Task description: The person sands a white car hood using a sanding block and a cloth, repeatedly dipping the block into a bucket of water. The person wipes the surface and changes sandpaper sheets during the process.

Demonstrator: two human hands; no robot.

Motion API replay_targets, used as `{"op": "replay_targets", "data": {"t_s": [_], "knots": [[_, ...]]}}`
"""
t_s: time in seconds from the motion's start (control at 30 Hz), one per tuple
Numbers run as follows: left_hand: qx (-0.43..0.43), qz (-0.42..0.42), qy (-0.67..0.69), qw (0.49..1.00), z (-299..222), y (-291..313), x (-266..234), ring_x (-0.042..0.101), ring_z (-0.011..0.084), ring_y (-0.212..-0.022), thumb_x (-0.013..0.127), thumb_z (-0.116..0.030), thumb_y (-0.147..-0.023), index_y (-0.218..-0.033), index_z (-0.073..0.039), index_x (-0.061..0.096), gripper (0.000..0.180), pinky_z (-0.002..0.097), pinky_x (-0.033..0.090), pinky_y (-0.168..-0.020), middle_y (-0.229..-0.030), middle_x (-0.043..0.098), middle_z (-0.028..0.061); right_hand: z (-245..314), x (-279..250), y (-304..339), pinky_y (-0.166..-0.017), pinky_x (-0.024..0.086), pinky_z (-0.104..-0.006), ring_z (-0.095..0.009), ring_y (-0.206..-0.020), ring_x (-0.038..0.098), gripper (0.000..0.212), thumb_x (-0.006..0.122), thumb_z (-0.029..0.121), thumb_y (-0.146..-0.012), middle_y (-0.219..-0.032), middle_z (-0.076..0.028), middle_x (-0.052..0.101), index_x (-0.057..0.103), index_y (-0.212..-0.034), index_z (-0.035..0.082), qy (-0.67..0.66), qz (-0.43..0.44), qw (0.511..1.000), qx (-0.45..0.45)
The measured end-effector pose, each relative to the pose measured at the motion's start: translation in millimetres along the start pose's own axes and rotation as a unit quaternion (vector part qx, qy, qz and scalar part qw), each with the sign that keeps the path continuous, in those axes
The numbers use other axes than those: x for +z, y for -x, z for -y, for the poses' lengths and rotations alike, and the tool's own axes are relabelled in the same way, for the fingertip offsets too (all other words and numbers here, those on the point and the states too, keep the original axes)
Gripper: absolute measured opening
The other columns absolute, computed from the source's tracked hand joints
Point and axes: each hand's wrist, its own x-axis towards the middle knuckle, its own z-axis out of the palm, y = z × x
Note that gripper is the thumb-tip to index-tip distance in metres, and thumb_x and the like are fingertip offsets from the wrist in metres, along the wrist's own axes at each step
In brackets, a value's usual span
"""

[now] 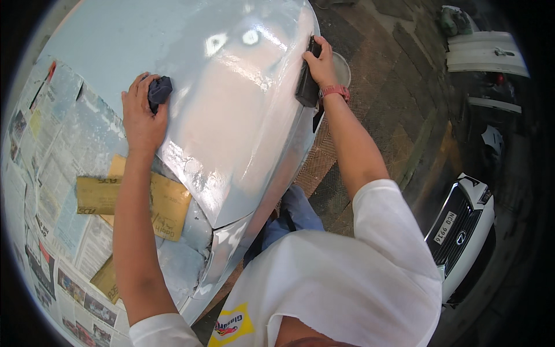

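Fingers [137, 88] curl round dark wad [160, 92] in left hand [144, 118], black block [307, 85] in right hand [322, 66].

Car panel [231, 133] cut off at top, yellow sheets [169, 209] partly hidden behind left forearm [137, 237]

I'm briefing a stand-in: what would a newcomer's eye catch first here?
The glossy pale car panel across the middle, gleaming with bright reflections. At its right edge the right hand grips a long black block; toward its left the left hand holds a dark crumpled wad.
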Motion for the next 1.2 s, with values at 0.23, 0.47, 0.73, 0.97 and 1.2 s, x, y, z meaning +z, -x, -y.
{"op": "replay_targets", "data": {"t_s": [0.23,0.47,0.73,0.97,1.2], "knots": [[-0.053,0.016,0.028,0.998,5,7,-4,0.058,0.0385,-0.144,0.072,-0.015,-0.096,-0.142,-0.02,0.066,0.046,0.0664,0.028,-0.132,-0.155,0.062,0.0098,110,7,140,-0.137,0.024,-0.0595,-0.051,-0.166,0.025,0.073,0.072,0.007,-0.09,-0.176,-0.021,0.034,0.051,-0.159,0.01,-0.031,0.163,0.978,-0.128],[-0.045,0.038,0.041,0.997,-5,-4,0,0.057,0.0391,-0.145,0.071,-0.01,-0.095,-0.142,-0.017,0.065,0.048,0.0657,0.025,-0.133,-0.156,0.061,0.013,-30,-6,-29,-0.133,0.032,-0.0476,-0.04,-0.162,0.039,0.069,0.074,0.009,-0.091,-0.171,-0.022,0.045,0.054,-0.156,0.003,-0.151,0.033,0.985,0.073],[-0.052,0.054,0.016,0.997,-6,0,-10,0.058,0.0419,-0.144,0.073,-0.009,-0.097,-0.142,-0.013,0.063,0.046,0.0598,0.03,-0.13,-0.158,0.061,0.0145,27,2,48,-0.135,0.029,-0.0486,-0.041,-0.164,0.036,0.073,0.076,0.011,-0.09,-0.173,-0.021,0.043,0.053,-0.159,0.003,-0.055,0.072,0.993,-0.069],[-0.038,0.062,0.025,0.997,-15,-14,-5,0.058,0.0428,-0.141,0.07,-0.003,-0.097,-0.141,-0.009,0.062,0.045,0.0504,0.045,-0.12,-0.157,0.061,0.0169,-56,16,-101,-0.132,0.034,-0.0465,-0.041,-0.159,0.044,0.066,0.077,0.014,-0.09,-0.171,-0.023,0.046,0.059,-0.153,0.005,-0.133,0.03,0.991,0.0],[-0.062,0.075,0.014,0.995,-12,-7,-10,0.057,0.0424,-0.141,0.07,-0.003,-0.096,-0.141,-0.008,0.062,0.046,0.0487,0.048,-0.12,-0.16,0.058,0.0176,-45,21,-73,-0.134,0.031,-0.0478,-0.039,-0.161,0.041,0.07,0.077,0.01,-0.089,-0.17,-0.019,0.049,0.058,-0.156,0.006,-0.153,0.074,0.983,-0.064]]}}
